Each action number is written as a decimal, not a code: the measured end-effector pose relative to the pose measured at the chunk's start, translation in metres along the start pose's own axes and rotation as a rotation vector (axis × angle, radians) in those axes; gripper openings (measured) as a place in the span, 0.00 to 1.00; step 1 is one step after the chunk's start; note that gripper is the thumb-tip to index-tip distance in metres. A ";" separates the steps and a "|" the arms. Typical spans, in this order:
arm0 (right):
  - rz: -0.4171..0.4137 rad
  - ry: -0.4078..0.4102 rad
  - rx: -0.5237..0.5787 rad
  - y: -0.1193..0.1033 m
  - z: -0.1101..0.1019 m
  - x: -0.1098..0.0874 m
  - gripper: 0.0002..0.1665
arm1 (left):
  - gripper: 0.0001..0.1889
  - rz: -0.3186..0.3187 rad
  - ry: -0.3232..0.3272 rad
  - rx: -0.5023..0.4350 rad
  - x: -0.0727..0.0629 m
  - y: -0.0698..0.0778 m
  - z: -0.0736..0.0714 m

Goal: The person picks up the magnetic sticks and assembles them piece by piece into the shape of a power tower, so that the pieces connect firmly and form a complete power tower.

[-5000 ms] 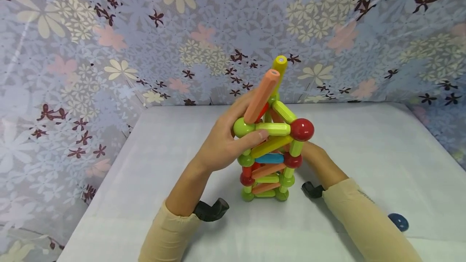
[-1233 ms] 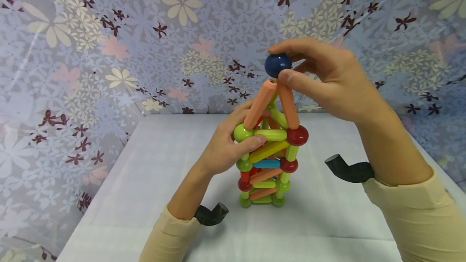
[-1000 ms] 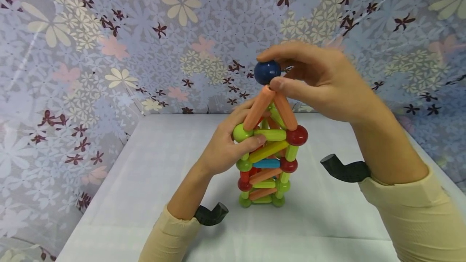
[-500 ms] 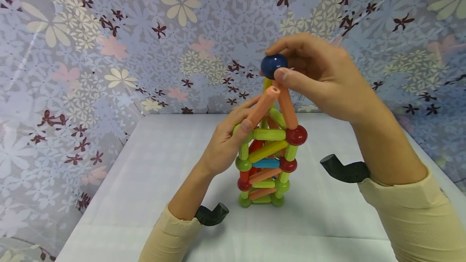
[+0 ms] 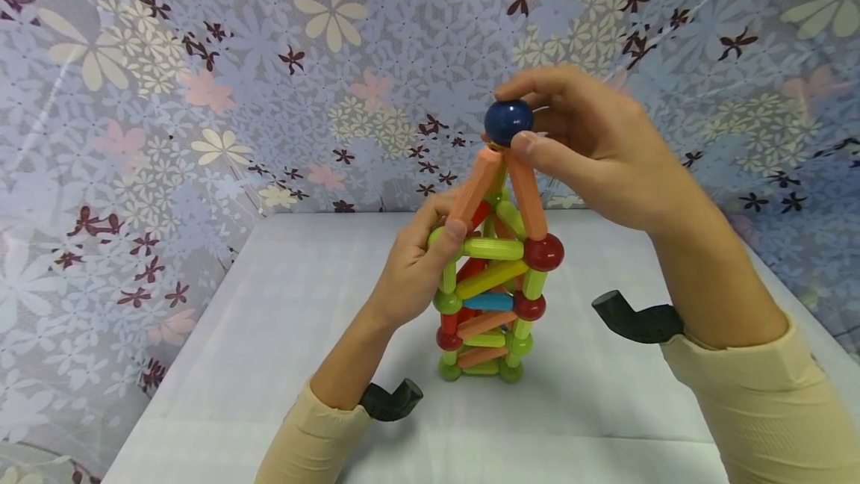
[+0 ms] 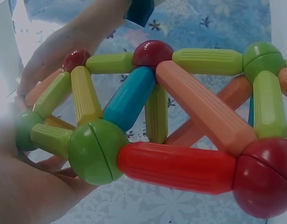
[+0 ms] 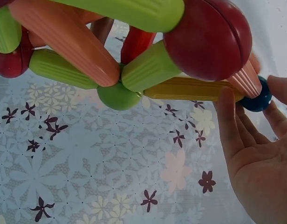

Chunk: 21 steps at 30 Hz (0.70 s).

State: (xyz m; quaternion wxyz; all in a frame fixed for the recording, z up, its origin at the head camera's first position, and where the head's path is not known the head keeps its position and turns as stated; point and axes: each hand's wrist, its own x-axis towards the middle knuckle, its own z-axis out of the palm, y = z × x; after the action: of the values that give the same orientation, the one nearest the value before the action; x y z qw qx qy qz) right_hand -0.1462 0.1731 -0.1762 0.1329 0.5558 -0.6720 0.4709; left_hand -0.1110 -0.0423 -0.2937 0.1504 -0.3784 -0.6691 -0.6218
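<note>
A tall tower of magnetic sticks and balls stands upright on the white table, built of green, red, orange, yellow and blue pieces. My left hand grips its upper left corner, thumb across the green ball and the foot of the left orange stick. At the peak, my right hand pinches a dark blue ball between thumb and fingers. Both orange sticks and a yellow stick lean in to it, their tips right at its underside. The right orange stick rises from a red ball.
A flower-patterned cloth hangs close behind the tower. The white tabletop spreads to both sides. Black wrist mounts stick out from both wrists.
The blue ball, on the table at right 5 s ago, is now held at the peak. A right orange stick has joined. My left thumb moved onto the left orange stick, whose tip swung up toward the ball.
</note>
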 end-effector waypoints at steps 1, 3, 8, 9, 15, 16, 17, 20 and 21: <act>-0.006 0.001 0.014 0.001 0.001 -0.001 0.23 | 0.24 -0.009 0.005 -0.007 -0.001 0.000 0.000; -0.007 0.005 0.018 0.002 0.002 -0.002 0.24 | 0.25 -0.024 0.010 -0.013 -0.001 0.000 0.001; -0.009 0.022 0.003 0.004 0.004 -0.002 0.25 | 0.26 -0.040 0.004 0.034 -0.001 0.002 0.000; -0.016 0.027 -0.004 0.004 0.005 -0.002 0.25 | 0.25 -0.037 0.005 0.044 -0.001 0.002 0.000; -0.042 0.044 0.010 0.006 0.006 -0.003 0.26 | 0.18 -0.024 0.025 0.068 -0.001 0.002 0.002; -0.039 0.043 0.009 0.007 0.006 -0.004 0.26 | 0.17 -0.026 0.027 0.068 -0.001 0.002 0.002; -0.030 0.041 -0.003 0.007 0.006 -0.004 0.27 | 0.17 -0.030 0.029 0.071 -0.001 0.001 0.002; 0.001 0.030 -0.021 0.008 0.006 -0.008 0.32 | 0.20 -0.046 0.022 0.064 -0.001 0.000 0.002; 0.010 0.029 -0.017 0.009 0.006 -0.010 0.33 | 0.22 -0.051 0.017 0.067 -0.001 0.000 0.001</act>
State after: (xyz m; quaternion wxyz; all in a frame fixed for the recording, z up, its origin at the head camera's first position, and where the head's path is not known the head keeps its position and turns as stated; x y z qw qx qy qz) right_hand -0.1489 0.1740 -0.1905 0.1450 0.5445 -0.6768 0.4737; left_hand -0.1096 -0.0415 -0.2947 0.1529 -0.3507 -0.6975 -0.6060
